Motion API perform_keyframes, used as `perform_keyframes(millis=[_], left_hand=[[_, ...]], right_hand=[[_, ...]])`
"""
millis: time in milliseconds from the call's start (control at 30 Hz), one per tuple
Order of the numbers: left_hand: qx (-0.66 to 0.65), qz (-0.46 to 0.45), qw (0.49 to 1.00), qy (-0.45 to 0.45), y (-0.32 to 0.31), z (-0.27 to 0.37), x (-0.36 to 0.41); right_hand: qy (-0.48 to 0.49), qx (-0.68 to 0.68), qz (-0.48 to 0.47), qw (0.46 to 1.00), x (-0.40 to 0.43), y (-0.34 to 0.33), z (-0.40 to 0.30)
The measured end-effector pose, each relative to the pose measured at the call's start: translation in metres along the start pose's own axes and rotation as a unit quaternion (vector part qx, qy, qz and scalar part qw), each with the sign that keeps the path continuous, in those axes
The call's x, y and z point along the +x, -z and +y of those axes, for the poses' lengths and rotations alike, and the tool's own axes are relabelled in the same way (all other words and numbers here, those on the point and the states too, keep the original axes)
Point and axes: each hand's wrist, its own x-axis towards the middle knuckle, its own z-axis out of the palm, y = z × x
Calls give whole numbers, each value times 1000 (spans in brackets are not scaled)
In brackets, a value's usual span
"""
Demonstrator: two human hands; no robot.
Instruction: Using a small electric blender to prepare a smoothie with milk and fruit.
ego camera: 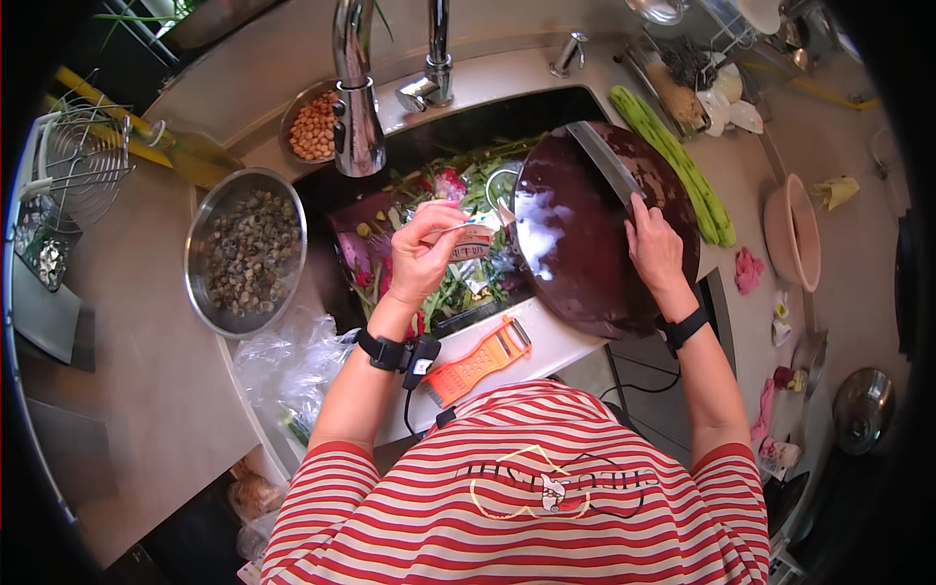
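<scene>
My left hand (424, 248) pinches a small printed carton (469, 245), torn or opened at its top, above the sink (578, 102). Vegetable scraps (439, 292), leaves and stems lie in the sink below it. A large round dark-brown cutting board (585, 285) rests over the sink's right side, wet and shiny. On the board lies a wide-bladed kitchen knife (607, 161), its blade pointing away to the upper left. My right hand (654, 245) grips its near end; the handle is hidden under the fingers.
An orange grater-peeler (479, 362) lies on the sink's front edge. To the left stands a steel bowl (191, 256) of snails, beside a plastic bag (292, 365). A faucet (358, 131) hangs over the sink. Peeled green stalks (673, 164) and a pink basin (775, 234) are right.
</scene>
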Motion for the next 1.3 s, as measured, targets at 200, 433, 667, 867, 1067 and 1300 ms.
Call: perform_keyframes(millis=[200,433,667,867,1067,1300], left_hand=[[1,-13,999,-43,10,26,5],[-84,-20,996,35,20,36,9],[-79,-66,993,64,33,26,17],[260,135,955,-44,17,34,17],[281,61,957,-48,-18,46,-5],[356,-52,933,7,-1,45,0]], right_hand=[[151,374,42,914,40,45,-83],[117,580,-177,786,55,53,-129],[88,600,-143,782,60,32,-145],[-77,697,-148,697,61,29,-159],[-159,763,-127,613,55,28,-177],[-18,670,-80,737,50,3,-179]])
